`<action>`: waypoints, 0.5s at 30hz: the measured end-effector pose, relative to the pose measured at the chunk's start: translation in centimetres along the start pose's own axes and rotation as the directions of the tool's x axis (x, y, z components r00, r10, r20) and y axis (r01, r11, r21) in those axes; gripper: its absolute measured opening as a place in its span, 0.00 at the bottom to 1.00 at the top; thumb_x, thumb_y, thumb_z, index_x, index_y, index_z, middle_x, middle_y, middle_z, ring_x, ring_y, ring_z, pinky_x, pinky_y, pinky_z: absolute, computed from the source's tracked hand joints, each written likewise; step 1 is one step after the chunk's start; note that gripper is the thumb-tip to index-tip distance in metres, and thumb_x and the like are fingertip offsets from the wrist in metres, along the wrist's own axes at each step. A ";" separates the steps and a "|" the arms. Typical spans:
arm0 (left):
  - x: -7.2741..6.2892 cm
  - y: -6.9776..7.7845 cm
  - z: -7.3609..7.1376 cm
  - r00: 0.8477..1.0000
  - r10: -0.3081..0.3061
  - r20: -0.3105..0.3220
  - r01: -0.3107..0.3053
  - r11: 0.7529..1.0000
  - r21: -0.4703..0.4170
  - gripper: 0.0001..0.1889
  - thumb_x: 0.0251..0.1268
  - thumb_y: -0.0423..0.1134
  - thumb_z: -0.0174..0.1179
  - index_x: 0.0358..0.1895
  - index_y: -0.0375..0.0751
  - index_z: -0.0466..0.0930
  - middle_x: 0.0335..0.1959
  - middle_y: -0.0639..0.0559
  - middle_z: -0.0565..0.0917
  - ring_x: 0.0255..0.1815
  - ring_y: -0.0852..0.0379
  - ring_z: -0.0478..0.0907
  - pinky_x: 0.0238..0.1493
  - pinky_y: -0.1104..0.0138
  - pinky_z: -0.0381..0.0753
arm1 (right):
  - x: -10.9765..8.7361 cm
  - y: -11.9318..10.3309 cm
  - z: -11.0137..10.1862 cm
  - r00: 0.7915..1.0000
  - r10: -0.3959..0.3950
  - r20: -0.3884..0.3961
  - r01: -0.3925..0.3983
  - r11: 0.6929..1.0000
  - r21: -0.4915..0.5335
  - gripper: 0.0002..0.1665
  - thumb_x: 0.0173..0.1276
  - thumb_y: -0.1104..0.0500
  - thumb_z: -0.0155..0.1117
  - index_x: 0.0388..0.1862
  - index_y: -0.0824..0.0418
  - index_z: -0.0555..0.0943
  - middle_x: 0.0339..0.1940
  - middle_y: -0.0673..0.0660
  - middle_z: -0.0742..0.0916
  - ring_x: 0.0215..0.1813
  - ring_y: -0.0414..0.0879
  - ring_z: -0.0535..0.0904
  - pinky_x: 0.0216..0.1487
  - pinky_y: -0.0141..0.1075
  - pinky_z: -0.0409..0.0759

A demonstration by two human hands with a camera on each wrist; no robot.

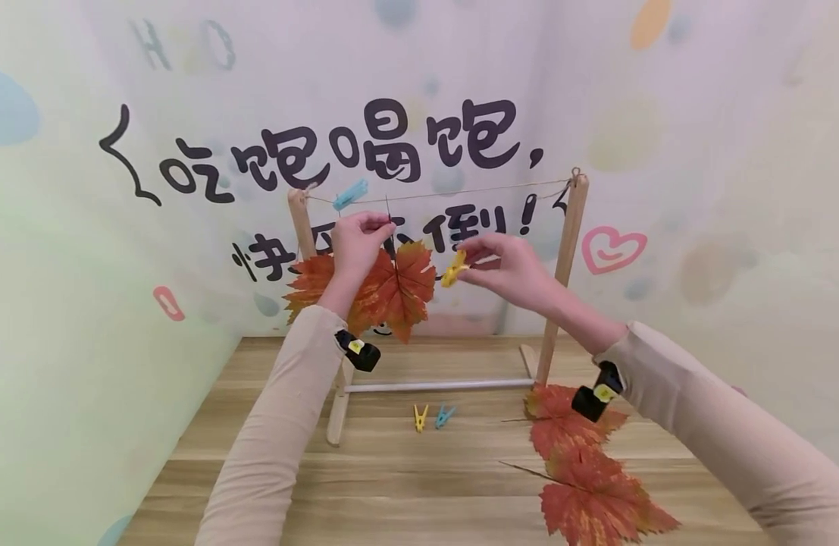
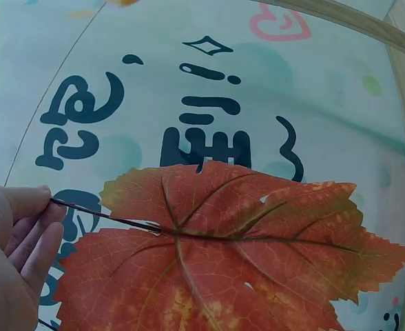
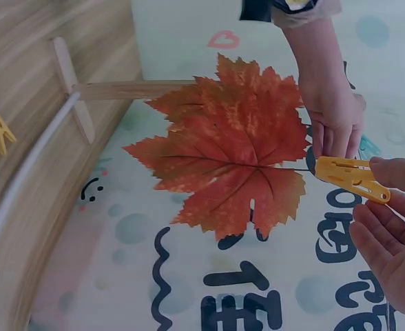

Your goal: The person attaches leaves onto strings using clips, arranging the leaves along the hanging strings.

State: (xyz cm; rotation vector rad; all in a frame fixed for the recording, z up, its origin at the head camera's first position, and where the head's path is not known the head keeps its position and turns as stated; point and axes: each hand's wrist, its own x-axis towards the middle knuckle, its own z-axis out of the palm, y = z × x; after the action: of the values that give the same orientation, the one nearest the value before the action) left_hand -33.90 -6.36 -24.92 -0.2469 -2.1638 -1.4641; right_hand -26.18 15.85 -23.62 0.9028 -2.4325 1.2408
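Note:
My left hand (image 1: 360, 241) pinches the thin stem of a red-orange maple leaf (image 1: 402, 288), and the stem's tip reaches up to the string (image 1: 453, 194). In the left wrist view the same maple leaf (image 2: 216, 241) spreads out beyond the fingertips. A yellow clothespin (image 1: 454, 269) is pinched in my right hand (image 1: 511, 273), just right of that leaf and below the string. A blue clothespin (image 1: 351, 195) sits on the string at the left. Another maple leaf (image 1: 310, 282) hangs beneath it, partly covered by my left hand and wrist.
The string runs between two wooden posts (image 1: 568, 250) joined low down by a white rod (image 1: 439, 386). On the wooden table (image 1: 392, 485) lie a yellow clothespin (image 1: 420, 418) and a blue clothespin (image 1: 444, 415). Two maple leaves (image 1: 596, 493) lie at the right, below my right forearm.

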 end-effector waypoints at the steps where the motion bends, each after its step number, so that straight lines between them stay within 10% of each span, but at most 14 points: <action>1: 0.0 0.1 0.0 1.000 0.003 0.000 -0.003 1.000 0.003 0.11 0.55 0.37 0.64 0.39 0.34 0.83 0.36 0.43 0.84 0.37 0.53 0.81 0.41 0.68 0.80 | 0.5 -0.1 -0.1 1.000 -0.006 -0.013 0.006 1.000 -0.002 0.19 0.54 0.69 0.67 0.46 0.71 0.77 0.38 0.62 0.83 0.41 0.49 0.80 0.42 0.32 0.80; 15: 0.3 0.0 0.4 0.999 0.045 0.011 -0.045 0.999 -0.013 0.10 0.55 0.34 0.63 0.39 0.32 0.83 0.36 0.42 0.84 0.37 0.52 0.81 0.42 0.68 0.79 | 6.2 -2.5 -1.5 0.983 -0.007 -0.181 0.009 1.000 0.009 0.21 0.59 0.67 0.63 0.52 0.70 0.75 0.41 0.61 0.82 0.44 0.46 0.79 0.47 0.29 0.77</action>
State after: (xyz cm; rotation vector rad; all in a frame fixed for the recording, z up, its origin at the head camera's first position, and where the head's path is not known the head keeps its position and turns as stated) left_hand -34.32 -6.01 -24.85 -0.3065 -2.1443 -1.4553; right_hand -29.39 13.39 -18.11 0.7647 -2.2803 1.2745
